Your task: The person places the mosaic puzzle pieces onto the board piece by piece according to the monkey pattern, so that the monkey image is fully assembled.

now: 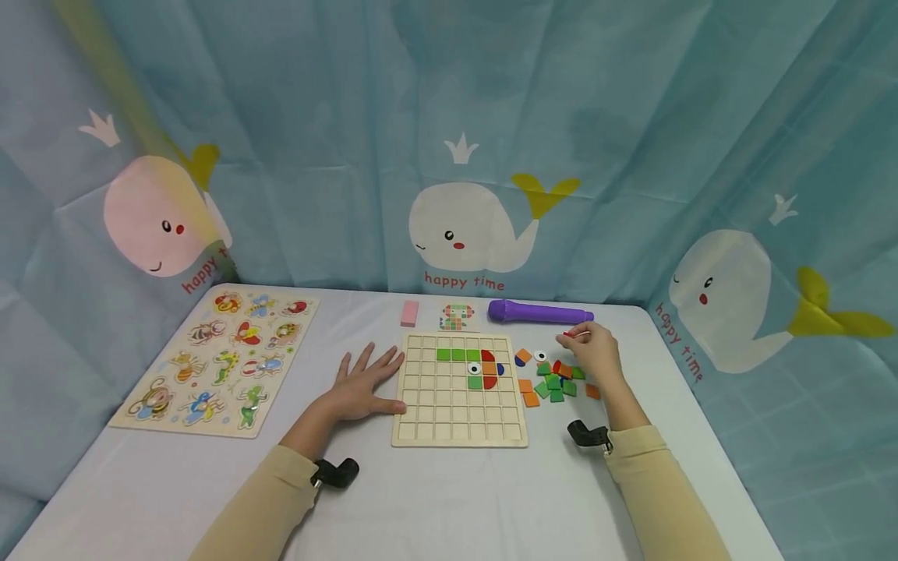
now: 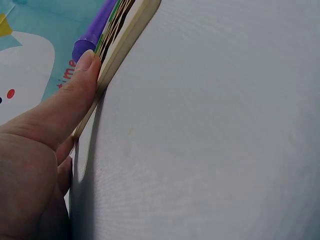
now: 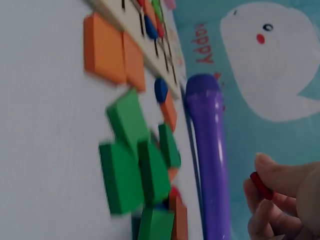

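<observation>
Counter (image 1: 435, 506) under a white cover, reported left to right. A puzzle board (image 1: 235, 354) with insect and animal pictures lies along the left edge, its far end at the far left corner.

Left hand (image 1: 361, 393): flat and spread wide at the left edge of the grid board (image 1: 421, 432); the thumb touches that edge, and nothing is gripped. A black wrist camera (image 1: 337, 473) sits at the sleeve.

Near the far edge, beyond the grid board, stand in order a pink block (image 1: 410, 313), a pattern card (image 1: 457, 316) and a purple microphone (image 1: 540, 312), the last lying lengthwise along that edge.

The grid board lies flat, mid-counter. Its far row carries three green tiles (image 1: 458, 355) and a red piece at their right. The next row has a round eye piece (image 1: 474, 368), an orange tile and a blue piece; the third, a green tile and a red piece. The nearer rows hold bare cells.

Loose pieces (image 1: 554, 382), mostly green and orange, lie just beside the grid board's right edge, some overlapping.

Right hand (image 1: 596, 354): fingers narrow, pinching a small red piece (image 3: 261, 185) above the counter, near the microphone's right end.
</observation>
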Motion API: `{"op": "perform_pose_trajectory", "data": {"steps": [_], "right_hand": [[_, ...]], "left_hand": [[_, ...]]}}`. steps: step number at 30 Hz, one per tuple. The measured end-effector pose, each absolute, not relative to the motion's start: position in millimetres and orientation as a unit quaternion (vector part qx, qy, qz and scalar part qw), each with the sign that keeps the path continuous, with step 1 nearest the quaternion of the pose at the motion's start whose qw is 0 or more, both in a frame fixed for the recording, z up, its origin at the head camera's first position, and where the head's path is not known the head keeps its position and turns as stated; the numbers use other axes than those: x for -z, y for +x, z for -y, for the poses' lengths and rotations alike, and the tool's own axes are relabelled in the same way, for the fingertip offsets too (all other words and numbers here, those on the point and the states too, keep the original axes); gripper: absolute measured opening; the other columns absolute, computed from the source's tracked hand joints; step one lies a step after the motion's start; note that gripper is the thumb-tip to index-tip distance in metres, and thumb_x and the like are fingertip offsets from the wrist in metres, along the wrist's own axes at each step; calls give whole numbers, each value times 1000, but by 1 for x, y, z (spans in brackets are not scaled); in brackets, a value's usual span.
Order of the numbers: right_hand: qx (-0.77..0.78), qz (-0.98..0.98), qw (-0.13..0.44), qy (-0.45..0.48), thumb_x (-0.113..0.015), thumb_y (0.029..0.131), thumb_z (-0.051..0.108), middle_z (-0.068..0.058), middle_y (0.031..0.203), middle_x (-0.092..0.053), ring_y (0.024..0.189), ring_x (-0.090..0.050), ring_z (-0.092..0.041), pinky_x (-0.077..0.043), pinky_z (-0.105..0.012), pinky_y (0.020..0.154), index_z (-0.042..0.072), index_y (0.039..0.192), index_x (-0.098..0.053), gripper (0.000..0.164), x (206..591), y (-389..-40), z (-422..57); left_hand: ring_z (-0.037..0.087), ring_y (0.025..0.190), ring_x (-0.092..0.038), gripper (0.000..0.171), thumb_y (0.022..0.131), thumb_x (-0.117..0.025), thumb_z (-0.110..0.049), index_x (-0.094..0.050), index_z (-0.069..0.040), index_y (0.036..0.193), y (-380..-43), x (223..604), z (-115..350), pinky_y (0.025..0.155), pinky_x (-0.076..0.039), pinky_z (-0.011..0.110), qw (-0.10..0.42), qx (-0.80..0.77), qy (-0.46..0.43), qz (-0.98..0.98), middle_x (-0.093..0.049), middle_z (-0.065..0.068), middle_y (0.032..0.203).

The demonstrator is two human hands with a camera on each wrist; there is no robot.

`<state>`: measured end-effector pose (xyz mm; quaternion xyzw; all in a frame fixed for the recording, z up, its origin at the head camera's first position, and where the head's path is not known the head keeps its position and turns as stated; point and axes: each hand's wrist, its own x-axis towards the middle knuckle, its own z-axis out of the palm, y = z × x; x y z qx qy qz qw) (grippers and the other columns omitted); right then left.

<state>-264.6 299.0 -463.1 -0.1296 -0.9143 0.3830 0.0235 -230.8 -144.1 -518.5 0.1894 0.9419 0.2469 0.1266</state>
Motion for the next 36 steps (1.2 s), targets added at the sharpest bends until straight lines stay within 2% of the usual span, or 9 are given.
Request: {"op": "perform_pose_trajectory", "data": {"steps": [7,12,18,22,25,30,36], "right_hand": [[-388,921,27,-11,-62,102,28,-12,112,-71,96,-62,-28,-54,-36,79,9,120,-71,28,463,-265,-275],[-399,916,15,25,-56,105,20,-12,113,-72,88,-60,-26,-55,-34,73,7,124,-70,27,465,-267,-258],[-419,907,-4,29,-63,102,23,-11,107,-71,89,-63,-24,-54,-30,72,5,121,-69,27,462,-271,-236],[-446,894,-23,31,-67,99,25,-14,104,-72,91,-68,-34,-58,-35,72,6,116,-68,25,460,-272,-224],[-456,889,-28,39,-69,98,25,-13,102,-72,94,-69,-36,-58,-35,71,7,112,-68,23,460,-273,-216],[-443,895,-26,50,-70,97,24,-7,97,-72,88,-65,-24,-51,-31,72,10,108,-69,18,461,-274,-203],[-444,893,-38,69,-72,95,24,-4,100,-70,90,-65,-20,-57,-33,73,14,102,-71,12,463,-276,-187]], "left_hand": [[38,156,9,108,76,-72,-72,-25,-24,162,-231,518,142,119,15,66,129,-242,183,-944,-15,1,171],[39,156,8,108,77,-72,-71,-26,-24,162,-230,518,141,119,14,66,127,-244,185,-943,-16,2,171],[39,156,8,107,77,-73,-70,-26,-24,162,-230,517,142,119,15,66,128,-248,186,-942,-16,2,171],[39,156,9,107,77,-73,-70,-25,-24,162,-231,518,143,118,15,66,128,-247,185,-942,-15,2,171],[38,157,9,108,77,-73,-70,-25,-25,162,-231,519,143,118,15,66,127,-246,186,-943,-15,1,171],[38,156,9,108,76,-73,-71,-26,-24,161,-231,519,143,118,15,66,126,-247,185,-943,-16,1,171],[39,156,8,108,76,-73,-70,-26,-24,161,-231,519,142,118,15,66,126,-247,183,-943,-16,2,171]]}}
